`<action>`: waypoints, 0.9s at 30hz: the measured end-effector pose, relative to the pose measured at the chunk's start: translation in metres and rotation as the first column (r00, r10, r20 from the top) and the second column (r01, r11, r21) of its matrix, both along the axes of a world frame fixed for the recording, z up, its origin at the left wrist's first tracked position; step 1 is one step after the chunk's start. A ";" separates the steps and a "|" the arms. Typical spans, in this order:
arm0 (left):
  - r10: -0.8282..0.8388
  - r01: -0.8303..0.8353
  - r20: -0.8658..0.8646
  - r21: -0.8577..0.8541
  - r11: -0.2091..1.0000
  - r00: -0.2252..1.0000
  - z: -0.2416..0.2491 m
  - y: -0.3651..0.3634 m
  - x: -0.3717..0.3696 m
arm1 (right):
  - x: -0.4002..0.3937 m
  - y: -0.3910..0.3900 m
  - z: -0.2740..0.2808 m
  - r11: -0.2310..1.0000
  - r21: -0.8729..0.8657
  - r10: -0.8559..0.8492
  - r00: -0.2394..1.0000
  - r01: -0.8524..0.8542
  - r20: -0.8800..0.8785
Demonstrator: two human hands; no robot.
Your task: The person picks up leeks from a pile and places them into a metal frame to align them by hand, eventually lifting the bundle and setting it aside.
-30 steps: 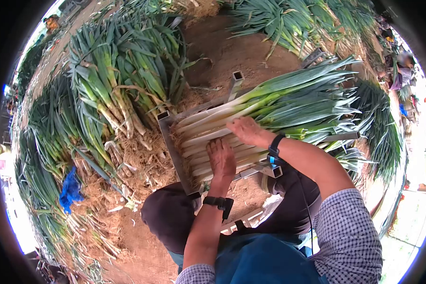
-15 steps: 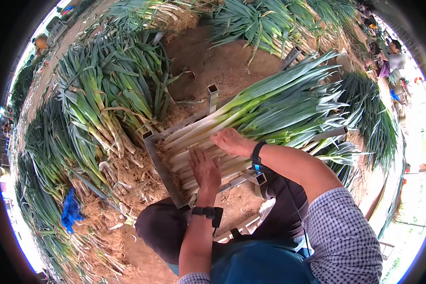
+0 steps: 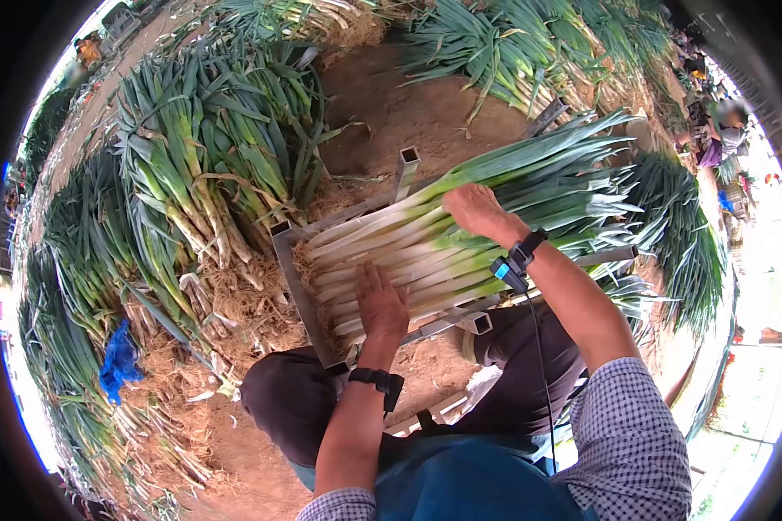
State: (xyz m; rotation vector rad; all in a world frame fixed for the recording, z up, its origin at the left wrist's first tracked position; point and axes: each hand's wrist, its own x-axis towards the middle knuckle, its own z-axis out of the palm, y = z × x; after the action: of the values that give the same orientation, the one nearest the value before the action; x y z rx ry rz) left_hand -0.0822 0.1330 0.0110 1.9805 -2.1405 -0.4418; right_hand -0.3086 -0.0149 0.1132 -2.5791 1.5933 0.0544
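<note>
A row of leeks (image 3: 382, 247), with white shanks and long green leaves, lies side by side in a metal frame (image 3: 297, 286). Their roots face the frame's left bar. My left hand (image 3: 382, 304) rests flat on the white shanks near the root end, fingers stretched out. Farther along, where white turns to green, my right hand (image 3: 480, 211) is closed on the upper leeks; its fingertips are hidden beneath the hand. Square metal posts (image 3: 408, 161) stand along the frame's sides.
Large heaps of leeks (image 3: 200, 148) lie on the soil to the left, with more leeks (image 3: 487, 43) at the back. Another bundle (image 3: 669, 226) is at the right. A blue plastic scrap (image 3: 120, 363) lies at lower left. Another person (image 3: 728, 130) is at far right.
My right hand has moved away and to the right along the leeks, from the white shanks toward the green leaves. My left hand stays on the shanks near the roots.
</note>
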 end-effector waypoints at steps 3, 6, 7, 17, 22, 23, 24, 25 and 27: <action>0.002 -0.002 -0.035 -0.001 1.000 0.999 0.000 0.002 0.001 | -0.013 0.001 -0.030 0.987 -0.059 0.147 0.986 -0.152 -0.075; -0.003 0.002 -0.020 -0.047 0.999 1.000 -0.003 0.004 0.000 | -0.014 0.009 -0.043 0.952 -0.146 0.257 0.960 -0.271 -0.109; -0.004 0.003 -0.009 -0.053 0.999 1.000 0.000 0.002 0.000 | -0.013 0.009 -0.045 0.943 -0.165 0.268 0.955 -0.287 -0.129; -0.024 0.021 -0.025 -0.132 0.991 0.999 -0.006 0.008 0.001 | 0.013 0.012 -0.040 0.991 0.126 0.062 0.979 -0.038 -0.195; -0.008 0.001 -0.051 -0.126 0.992 0.999 -0.012 0.009 0.001 | 0.028 0.017 -0.037 0.997 0.006 0.075 0.970 -0.076 -0.232; -0.005 -0.002 -0.060 -0.124 0.992 0.998 -0.013 0.010 0.001 | 0.031 0.018 -0.032 0.995 0.041 0.101 0.962 -0.094 -0.255; -0.011 0.002 -0.072 -0.125 0.992 0.997 -0.013 0.009 0.002 | 0.035 0.015 -0.028 0.992 0.074 0.119 0.953 -0.102 -0.280; -0.004 -0.006 -0.078 -0.127 0.992 0.997 -0.010 0.007 0.004 | 0.038 0.011 -0.027 0.985 0.137 0.139 0.944 -0.102 -0.299; -0.009 -0.003 -0.100 -0.123 0.992 0.995 -0.006 0.009 0.002 | 0.041 0.008 -0.026 0.960 0.270 0.166 0.926 -0.074 -0.339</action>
State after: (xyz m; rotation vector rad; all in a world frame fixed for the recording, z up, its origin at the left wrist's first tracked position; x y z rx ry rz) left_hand -0.0800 0.1422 0.0051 1.8488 -2.0579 -0.3911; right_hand -0.2678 -0.0067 0.0872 -2.5618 1.4065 0.7312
